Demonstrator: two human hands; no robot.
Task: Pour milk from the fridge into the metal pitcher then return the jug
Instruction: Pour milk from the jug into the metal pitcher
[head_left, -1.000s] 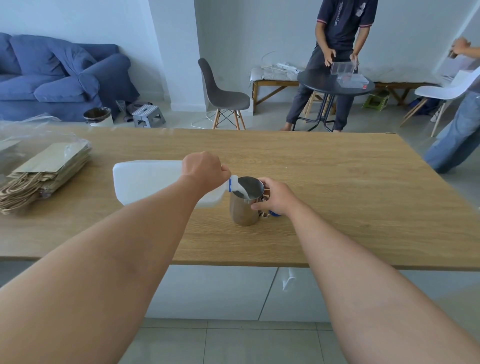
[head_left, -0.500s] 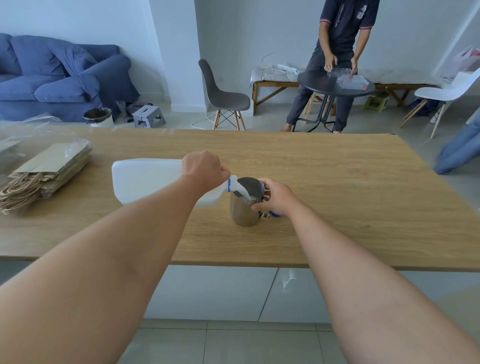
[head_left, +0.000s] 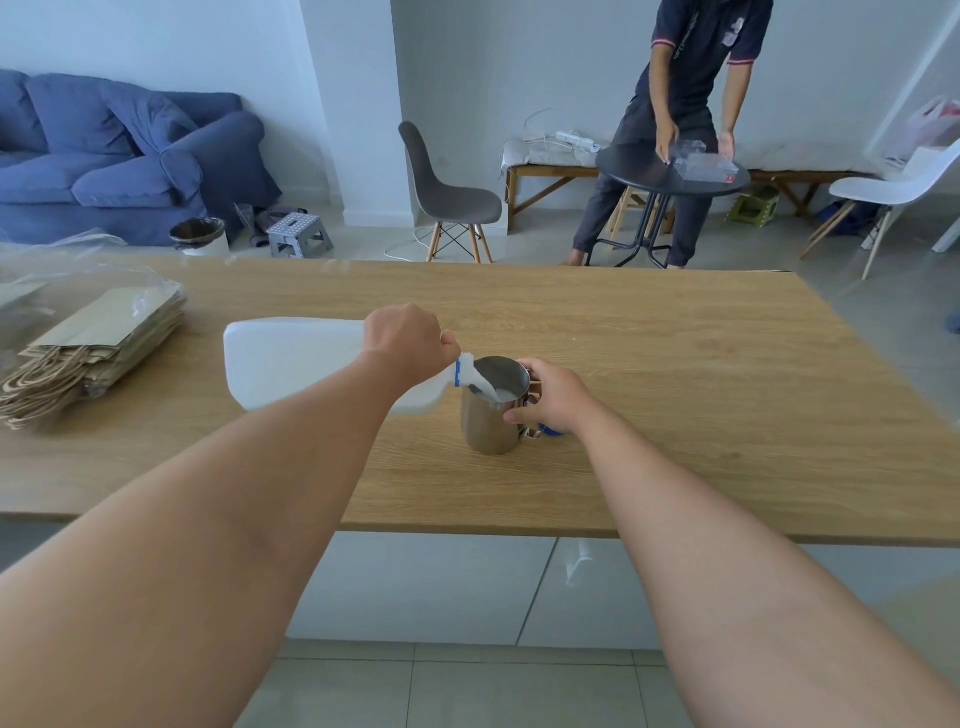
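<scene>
A white plastic milk jug (head_left: 291, 361) lies tipped on its side above the wooden table (head_left: 675, 374), its blue-ringed mouth over the rim of the metal pitcher (head_left: 488, 421). My left hand (head_left: 408, 343) grips the jug near its neck. A white stream of milk runs from the mouth into the pitcher, where milk shows at the bottom. My right hand (head_left: 548, 397) holds the pitcher by its handle as it stands upright on the table. A blue cap (head_left: 550, 430) peeks out under my right hand.
A stack of brown paper bags (head_left: 88, 353) in clear plastic lies at the table's left. Beyond the table stand a grey chair (head_left: 447, 195), a blue sofa (head_left: 119, 161), a round black table (head_left: 670, 174) with a person bent over it, and a white chair (head_left: 893, 189).
The jug stays tipped and milk keeps flowing; the milk level in the pitcher has risen a little. Both hands hold their places. A person at the far right has left the view.
</scene>
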